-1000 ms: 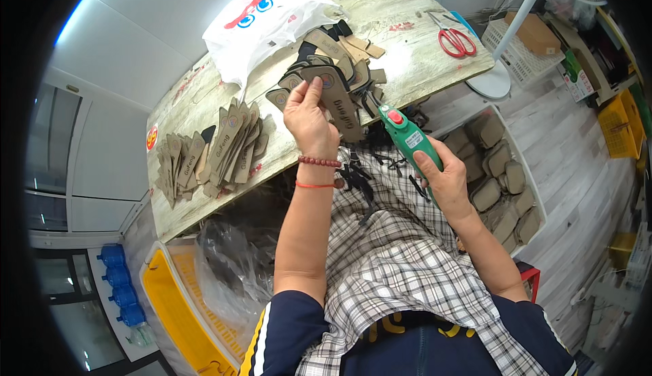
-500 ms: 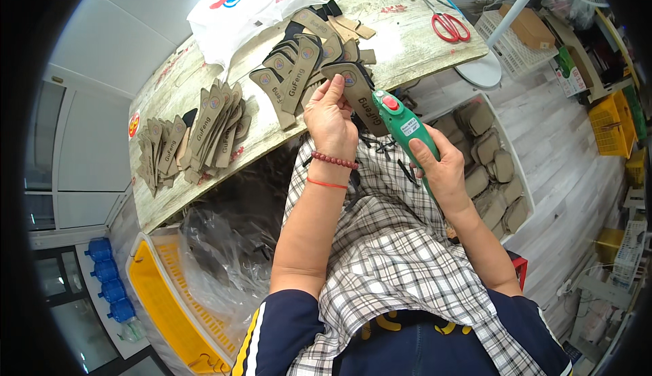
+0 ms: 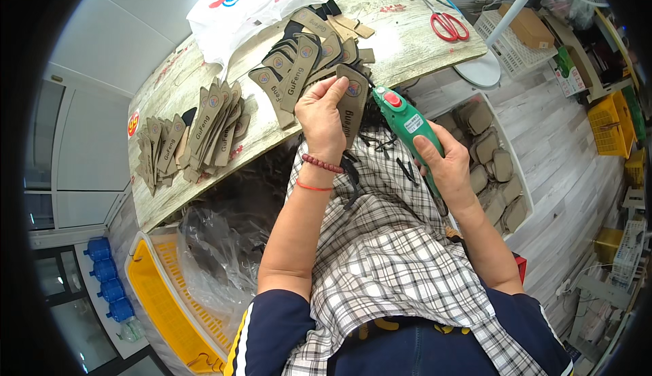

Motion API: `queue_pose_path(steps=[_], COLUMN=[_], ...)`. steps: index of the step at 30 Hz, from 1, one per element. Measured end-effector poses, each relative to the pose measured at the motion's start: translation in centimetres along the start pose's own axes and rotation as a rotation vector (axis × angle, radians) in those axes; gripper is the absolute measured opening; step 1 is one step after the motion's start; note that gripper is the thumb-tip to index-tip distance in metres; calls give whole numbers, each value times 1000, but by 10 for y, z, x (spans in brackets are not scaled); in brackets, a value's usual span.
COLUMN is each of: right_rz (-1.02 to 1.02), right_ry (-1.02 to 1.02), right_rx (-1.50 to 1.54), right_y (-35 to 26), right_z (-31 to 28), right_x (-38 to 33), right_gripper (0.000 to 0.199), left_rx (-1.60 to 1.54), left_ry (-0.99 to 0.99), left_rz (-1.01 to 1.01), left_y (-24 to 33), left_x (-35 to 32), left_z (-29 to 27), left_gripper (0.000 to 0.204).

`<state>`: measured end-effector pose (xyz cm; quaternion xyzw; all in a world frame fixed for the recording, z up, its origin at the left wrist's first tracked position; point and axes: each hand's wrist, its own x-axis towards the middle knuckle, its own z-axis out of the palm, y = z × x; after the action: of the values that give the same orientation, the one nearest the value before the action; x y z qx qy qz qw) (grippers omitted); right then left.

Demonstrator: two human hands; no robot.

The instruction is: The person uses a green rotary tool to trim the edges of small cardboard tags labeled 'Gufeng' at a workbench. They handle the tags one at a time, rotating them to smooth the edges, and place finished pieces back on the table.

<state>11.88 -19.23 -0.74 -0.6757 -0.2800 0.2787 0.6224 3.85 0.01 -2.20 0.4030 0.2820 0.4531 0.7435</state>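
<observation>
At the desk's (image 3: 401,40) near edge, the left hand (image 3: 320,116) pinches a tan printed tab (image 3: 352,108) — the right hand (image 3: 445,164) clasps a green handheld cutter (image 3: 411,124).

Rough-looking wood for the table (image 3: 407,40), with crinkly plastic for the white bag (image 3: 234,26) and dull, cloth-like stuff for the tan strips (image 3: 299,76) on top. By its near edge, smooth plastic for the green tool (image 3: 407,121), soft cloth for the apron (image 3: 387,260) and shiny plastic for the clear bag (image 3: 210,250).
</observation>
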Motion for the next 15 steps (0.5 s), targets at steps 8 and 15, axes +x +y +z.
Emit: queue_pose_path(steps=[8,15], right_rz=[-6,-33], right_ry=[-21,-29], right_rx=[6,12], right_y=[-4,-7], right_z=[1,1], right_x=[-1,3], right_gripper=[48,47], left_rx=[269,414], left_ry=[-129,-219], left_rz=[48,11], left_y=[19,23], left_x=[4,4], left_z=[-6,-11], left_gripper=[10,11])
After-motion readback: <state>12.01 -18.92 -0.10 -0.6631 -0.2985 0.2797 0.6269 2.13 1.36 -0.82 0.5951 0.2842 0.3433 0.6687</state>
